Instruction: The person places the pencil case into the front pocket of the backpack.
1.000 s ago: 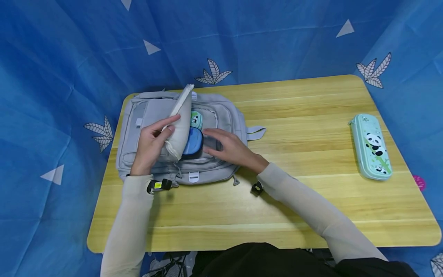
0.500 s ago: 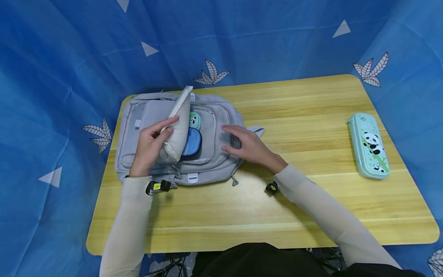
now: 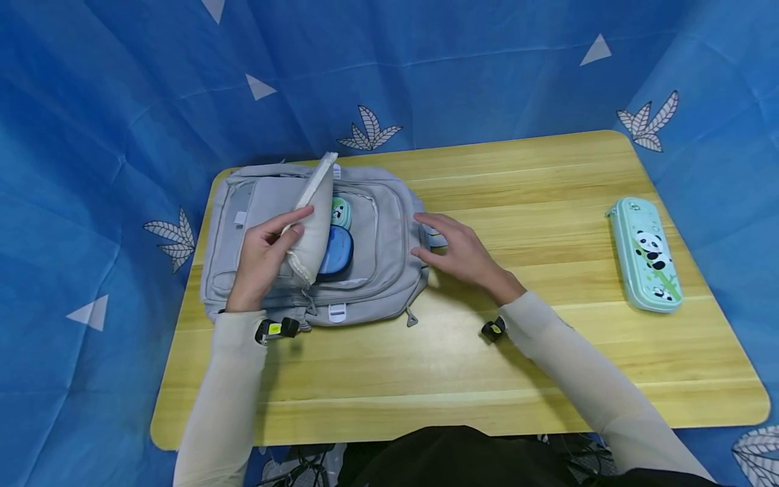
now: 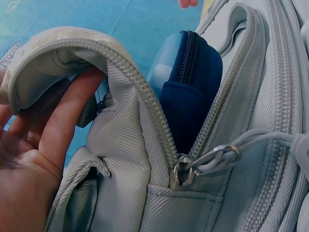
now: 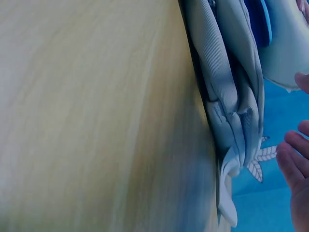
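Note:
A grey backpack [image 3: 395, 203] lies flat on the table's left half, its front pocket unzipped. My left hand [image 3: 262, 257] grips the pocket's front flap [image 3: 316, 230] between thumb and fingers and holds it up; the left wrist view shows fingers curled under its zipped edge. Inside the pocket sit a blue zipped case [image 3: 337, 250], seen dark blue in the left wrist view [image 4: 188, 92], and a mint-green case with a panda [image 3: 341, 212]. My right hand [image 3: 459, 250], fingers spread and holding nothing, hovers by the backpack's right end.
A mint-green panda pencil case [image 3: 648, 253] lies at the table's right side. The wooden table [image 3: 517, 379] has a blue patterned cloth [image 3: 462, 81] hanging behind it. A strap [image 3: 435, 237] sticks out from the backpack's right end.
My right hand has drawn back to the right, from beside the blue case to the backpack's right end. The left hand still holds the flap up.

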`<state>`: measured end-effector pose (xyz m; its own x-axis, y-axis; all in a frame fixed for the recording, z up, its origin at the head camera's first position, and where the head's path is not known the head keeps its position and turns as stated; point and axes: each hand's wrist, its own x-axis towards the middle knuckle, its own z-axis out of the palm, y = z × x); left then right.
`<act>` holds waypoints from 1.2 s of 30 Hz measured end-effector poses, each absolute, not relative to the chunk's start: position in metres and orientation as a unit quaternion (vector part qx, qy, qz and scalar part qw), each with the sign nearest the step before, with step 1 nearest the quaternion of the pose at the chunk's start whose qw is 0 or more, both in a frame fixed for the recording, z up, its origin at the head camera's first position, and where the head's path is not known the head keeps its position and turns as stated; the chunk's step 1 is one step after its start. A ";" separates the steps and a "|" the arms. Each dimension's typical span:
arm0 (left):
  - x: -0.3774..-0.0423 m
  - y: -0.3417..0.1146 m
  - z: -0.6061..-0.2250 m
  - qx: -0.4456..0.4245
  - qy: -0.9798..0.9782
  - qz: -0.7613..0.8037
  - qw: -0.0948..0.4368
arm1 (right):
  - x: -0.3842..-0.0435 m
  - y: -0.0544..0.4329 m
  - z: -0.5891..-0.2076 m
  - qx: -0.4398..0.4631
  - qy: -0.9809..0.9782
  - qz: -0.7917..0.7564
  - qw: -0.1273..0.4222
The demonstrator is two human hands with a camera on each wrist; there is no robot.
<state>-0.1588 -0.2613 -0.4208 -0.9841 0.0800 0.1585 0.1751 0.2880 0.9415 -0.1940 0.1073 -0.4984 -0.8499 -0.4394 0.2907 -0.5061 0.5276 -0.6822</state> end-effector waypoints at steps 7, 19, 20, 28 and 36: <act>-0.160 -0.262 -0.422 -0.083 -0.799 -0.594 0.040 | -0.194 0.118 -0.499 0.255 -0.874 0.408 0.069; -0.159 -0.261 -0.422 -0.079 -0.797 -0.597 0.039 | -0.191 0.141 -0.499 0.220 -0.889 0.397 0.067; -0.159 -0.262 -0.423 -0.078 -0.796 -0.598 0.039 | -0.191 0.143 -0.499 0.216 -0.890 0.396 0.065; -0.159 -0.262 -0.424 -0.081 -0.792 -0.605 0.037 | -0.189 0.161 -0.499 0.181 -0.894 0.404 0.068; -0.159 -0.262 -0.424 -0.078 -0.793 -0.602 0.038 | -0.188 0.177 -0.501 0.165 -0.893 0.407 0.093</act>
<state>-0.1591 -0.2618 -0.4236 -0.9849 0.0782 0.1542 0.1695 0.2620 0.9501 -0.1876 0.1773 -0.5009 -0.9280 -0.2199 0.3009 -0.3713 0.6139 -0.6966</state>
